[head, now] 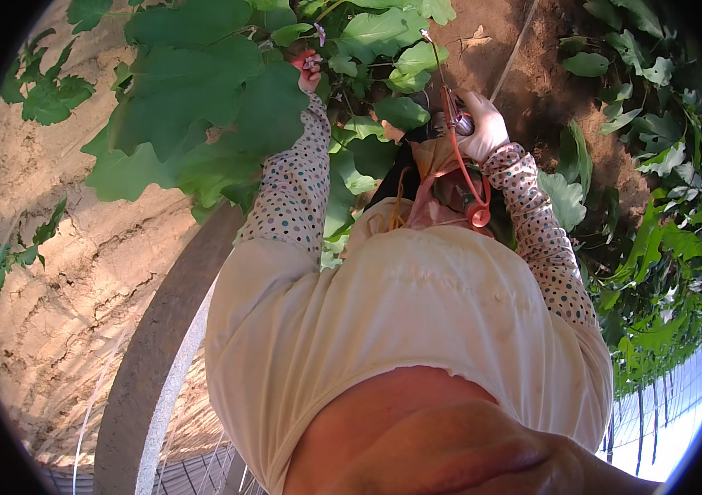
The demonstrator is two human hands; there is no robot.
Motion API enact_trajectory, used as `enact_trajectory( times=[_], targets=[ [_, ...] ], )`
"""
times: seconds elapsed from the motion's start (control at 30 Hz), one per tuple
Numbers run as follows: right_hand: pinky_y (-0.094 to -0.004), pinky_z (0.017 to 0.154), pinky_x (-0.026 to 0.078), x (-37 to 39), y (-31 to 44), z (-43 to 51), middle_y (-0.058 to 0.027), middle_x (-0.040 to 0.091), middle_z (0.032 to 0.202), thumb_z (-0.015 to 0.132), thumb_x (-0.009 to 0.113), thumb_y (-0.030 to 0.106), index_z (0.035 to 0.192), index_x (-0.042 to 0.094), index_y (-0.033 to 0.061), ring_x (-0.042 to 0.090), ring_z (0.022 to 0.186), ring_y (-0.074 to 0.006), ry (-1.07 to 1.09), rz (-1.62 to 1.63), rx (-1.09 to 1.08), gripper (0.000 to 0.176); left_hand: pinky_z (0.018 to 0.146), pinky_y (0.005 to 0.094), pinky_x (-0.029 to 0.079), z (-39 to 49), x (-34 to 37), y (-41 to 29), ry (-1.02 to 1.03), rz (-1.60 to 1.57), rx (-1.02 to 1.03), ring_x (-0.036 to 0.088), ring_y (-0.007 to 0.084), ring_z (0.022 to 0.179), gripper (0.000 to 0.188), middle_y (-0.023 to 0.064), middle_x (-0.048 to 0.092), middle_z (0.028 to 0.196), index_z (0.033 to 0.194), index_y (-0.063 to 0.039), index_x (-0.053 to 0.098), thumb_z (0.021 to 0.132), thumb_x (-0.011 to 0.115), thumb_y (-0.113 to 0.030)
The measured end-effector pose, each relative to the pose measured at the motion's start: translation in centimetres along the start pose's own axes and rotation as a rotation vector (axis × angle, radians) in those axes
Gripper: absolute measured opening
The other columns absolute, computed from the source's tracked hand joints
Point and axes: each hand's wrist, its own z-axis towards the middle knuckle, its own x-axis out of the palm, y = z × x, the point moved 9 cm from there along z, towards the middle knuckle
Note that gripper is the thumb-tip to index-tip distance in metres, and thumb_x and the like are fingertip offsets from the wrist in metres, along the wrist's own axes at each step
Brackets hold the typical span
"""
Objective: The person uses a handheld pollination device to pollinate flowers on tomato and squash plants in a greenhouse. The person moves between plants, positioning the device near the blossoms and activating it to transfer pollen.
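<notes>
My left hand [309, 75] is up among broad green leaves, its fingers closed around a pale purple flower [312, 61]. Red colour shows on the fingers. Another purple flower [320, 34] hangs just above. In my right hand [482, 125] is a small hand sprayer [463, 124] with a metallic body, partly hidden by the fingers. Its thin wand [437, 62] points forward and ends in a light tip beside a leaf. A red tube [463, 162] runs from the sprayer towards a bottle [470, 203] in a pink plastic bag [428, 201] at my waist.
Large lobed leaves [190, 93] partly cover my left forearm. More plants [666, 216] line the right side. Bare soil [481, 46] lies ahead, crossed by a pale string [515, 49]. A curved grey beam [153, 334] and white strings [94, 396] stand to the left.
</notes>
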Motion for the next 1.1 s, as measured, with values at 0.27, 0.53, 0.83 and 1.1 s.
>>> enact_trajectory(
  times=[0.27, 0.53, 0.83, 1.1],
  targets=[
    [-0.0257, 0.078, 0.051, -5.9, 0.6, 1.4, -0.0052, 0.066, 0.098, 0.086, 0.07, 0.007, 0.123, 0.06, 0.0012, 0.061, 0.086, -0.0112, -0.189, 0.228, 0.116, 0.039, 0.095, 0.0374, 0.052, -7.7, 20.0, 15.5, 0.188, 1.855, 0.342, 0.062, 0.0287, 0.11, 0.044, 0.0127, 0.053, 0.136, 0.133, -0.01, 0.056, 0.09, 0.063, -0.007],
    [-0.0234, 0.069, 0.049, -10.7, -1.1, 4.3, -0.0006, 0.062, 0.089, 0.081, 0.068, 0.009, 0.122, 0.058, 0.0001, 0.055, 0.076, -0.0073, -0.202, 0.603, 0.065, 0.043, 0.093, 0.0368, 0.052, -7.9, 27.2, 14.1, 0.02, 1.821, 0.419, 0.064, 0.0297, 0.109, 0.037, 0.0153, 0.064, 0.119, 0.127, -0.004, 0.059, 0.091, 0.063, -0.007],
    [-0.0408, 0.085, 0.053, -20.5, -3.9, 9.4, -0.0165, 0.067, 0.099, 0.075, 0.079, 0.018, 0.122, 0.059, 0.0081, 0.066, 0.093, -0.0363, -0.049, 0.205, -0.111, 0.052, 0.112, 0.0477, 0.035, -7.0, 38.5, 2.3, -0.803, 1.947, 1.159, 0.047, 0.0298, 0.133, 0.046, 0.0121, 0.052, 0.142, 0.138, -0.013, 0.052, 0.094, 0.061, -0.026],
    [-0.0362, 0.084, 0.053, -26.4, -3.6, 13.2, -0.0129, 0.068, 0.102, 0.077, 0.077, 0.017, 0.125, 0.058, 0.0061, 0.066, 0.093, -0.0279, 0.095, 0.244, -0.242, 0.052, 0.122, 0.0526, 0.017, -0.8, 30.0, 5.8, -0.899, 2.25, -0.059, 0.044, 0.0235, 0.138, 0.051, 0.0051, 0.052, 0.145, 0.143, -0.023, 0.051, 0.099, 0.048, -0.049]
  ],
)
